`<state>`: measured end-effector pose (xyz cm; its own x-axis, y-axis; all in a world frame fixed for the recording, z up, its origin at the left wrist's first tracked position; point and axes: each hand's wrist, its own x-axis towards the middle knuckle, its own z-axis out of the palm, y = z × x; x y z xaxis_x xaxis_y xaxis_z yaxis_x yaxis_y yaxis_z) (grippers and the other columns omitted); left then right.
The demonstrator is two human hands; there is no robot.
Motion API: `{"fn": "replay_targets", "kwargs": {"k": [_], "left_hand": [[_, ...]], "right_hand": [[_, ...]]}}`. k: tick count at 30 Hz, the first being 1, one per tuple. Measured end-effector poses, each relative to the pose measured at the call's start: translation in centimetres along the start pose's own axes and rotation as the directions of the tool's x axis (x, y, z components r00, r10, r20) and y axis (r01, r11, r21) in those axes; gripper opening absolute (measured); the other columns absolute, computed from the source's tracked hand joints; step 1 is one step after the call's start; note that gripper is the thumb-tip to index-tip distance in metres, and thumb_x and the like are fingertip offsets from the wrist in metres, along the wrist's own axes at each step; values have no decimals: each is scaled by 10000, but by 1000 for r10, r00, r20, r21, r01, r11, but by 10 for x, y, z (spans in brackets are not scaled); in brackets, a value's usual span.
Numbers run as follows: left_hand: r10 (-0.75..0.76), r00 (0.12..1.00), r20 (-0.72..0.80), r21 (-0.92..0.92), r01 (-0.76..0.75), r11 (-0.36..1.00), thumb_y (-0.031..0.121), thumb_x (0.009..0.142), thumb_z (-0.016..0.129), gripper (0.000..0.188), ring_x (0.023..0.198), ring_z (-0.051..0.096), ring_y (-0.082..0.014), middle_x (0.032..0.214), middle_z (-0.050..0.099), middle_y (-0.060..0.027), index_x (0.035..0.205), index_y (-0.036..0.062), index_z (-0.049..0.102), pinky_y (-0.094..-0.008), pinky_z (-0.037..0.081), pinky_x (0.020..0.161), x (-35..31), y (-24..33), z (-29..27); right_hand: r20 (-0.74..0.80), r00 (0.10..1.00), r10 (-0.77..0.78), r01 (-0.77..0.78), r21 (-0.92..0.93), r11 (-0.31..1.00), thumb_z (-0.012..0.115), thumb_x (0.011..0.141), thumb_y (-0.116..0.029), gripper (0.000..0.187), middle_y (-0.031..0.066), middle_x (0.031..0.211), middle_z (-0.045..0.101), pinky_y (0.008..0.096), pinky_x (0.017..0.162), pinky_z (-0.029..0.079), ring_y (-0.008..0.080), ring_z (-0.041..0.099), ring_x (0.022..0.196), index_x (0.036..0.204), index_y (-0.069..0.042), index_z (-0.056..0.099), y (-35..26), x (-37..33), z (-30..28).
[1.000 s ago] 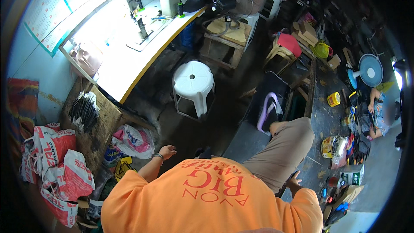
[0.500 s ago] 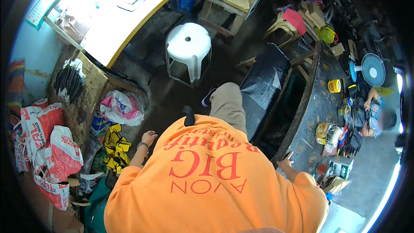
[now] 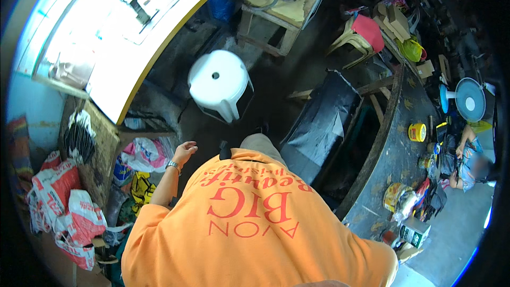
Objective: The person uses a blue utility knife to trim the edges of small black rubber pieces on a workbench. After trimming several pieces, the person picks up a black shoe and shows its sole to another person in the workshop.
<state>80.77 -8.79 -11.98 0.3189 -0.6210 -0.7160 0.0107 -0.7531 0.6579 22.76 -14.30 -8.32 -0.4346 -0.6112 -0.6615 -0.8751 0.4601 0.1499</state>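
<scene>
My left hand hangs in the air beside my body, holding nothing, its fingers loosely stretched out. A watch is on that wrist. Nearest to it is a pink-and-white plastic bag on the left, with black-and-yellow pieces below. My right hand is out of sight; the orange shirt covers that side. Ahead stands a white plastic stool. To my right are a black-covered bench and a dark worktable.
A long white table runs along the left. Red-and-white sacks lie at the lower left. On the worktable are a yellow tub and several containers. Beyond it are a fan and another person.
My left hand has risen forward and away from the yellow pieces. My right hand has left the worktable's edge and dropped out of view. The stool now appears nearer and further left.
</scene>
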Motion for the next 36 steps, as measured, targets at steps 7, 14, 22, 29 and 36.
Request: {"fn": "replay_targets", "kwargs": {"k": [7, 14, 22, 29, 36], "left_hand": [[187, 981, 45, 359, -190, 914, 212, 858, 690, 387, 1023, 646, -217, 1094, 683, -132, 1194, 32, 623, -329, 508, 859, 72, 135, 10], [286, 958, 18, 119, -286, 951, 218, 885, 658, 341, 873, 597, -110, 995, 672, -42, 1191, 68, 645, -266, 475, 763, 108, 270, 20], [472, 844, 256, 103, -509, 855, 215, 925, 618, 356, 1019, 611, -129, 1126, 655, -35, 1252, 75, 594, -289, 478, 871, 149, 431, 81], [453, 654, 605, 134, -645, 752, 214, 915, 636, 379, 1058, 608, -168, 1157, 652, -102, 1255, 54, 583, -299, 470, 922, 187, 528, 129], [529, 585, 615, 35, -691, 722, 252, 919, 640, 399, 1073, 602, -170, 1164, 651, -103, 1253, 41, 582, -305, 455, 948, 240, 627, 100]], "right_hand": [[83, 993, -83, 79, 51, 996, 618, 887, -320, 565, 271, 1105, 450, 440, 859, 474, 341, 591, 940, 1255, -109, 244, -56, 40, -50], [120, 982, -144, 136, 69, 988, 591, 902, -309, 415, 243, 978, 500, 426, 805, 489, 315, 613, 840, 1150, -79, 353, -61, 54, -84], [151, 963, -224, 205, 128, 970, 561, 918, -297, 290, 211, 832, 556, 409, 743, 505, 285, 637, 726, 1031, -43, 478, -80, 75, -120], [353, 847, -396, 367, 150, 918, 534, 932, -286, 279, 182, 705, 606, 395, 689, 520, 258, 659, 626, 927, -13, 588, -128, 90, -252], [23, 771, -637, 612, 248, 751, 563, 919, -269, 290, 202, 734, 655, 406, 693, 514, 299, 690, 690, 962, 6, 646, -313, 148, -496]]}}
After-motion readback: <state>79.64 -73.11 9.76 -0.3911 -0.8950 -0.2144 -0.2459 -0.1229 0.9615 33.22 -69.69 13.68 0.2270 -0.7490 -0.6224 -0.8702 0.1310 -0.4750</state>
